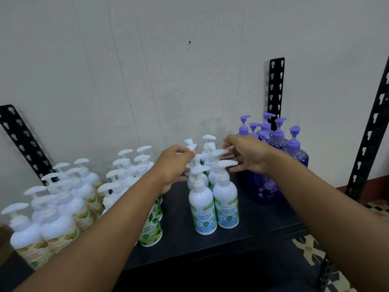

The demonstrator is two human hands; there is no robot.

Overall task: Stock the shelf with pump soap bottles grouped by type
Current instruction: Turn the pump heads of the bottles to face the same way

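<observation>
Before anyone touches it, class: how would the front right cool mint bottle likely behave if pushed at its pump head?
Probably tips rather than slides: the cool mint bottle is tall and narrow, its pump head high above the base. Its glossy plastic likely feels slippery. Tipping left, it could topple the neighbouring bottle close beside it.

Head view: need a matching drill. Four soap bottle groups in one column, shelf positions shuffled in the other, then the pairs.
Column A
1. purple bottles
2. cool mint bottles
3. green-leaf label bottles
4. beige-label bottles

Column B
a. far left end of the shelf
b. centre, pump heads between the left hand and the right hand
c. right end, in front of the rear upright
d. second group from the left

Pairs: 1-c, 2-b, 3-d, 4-a
</observation>
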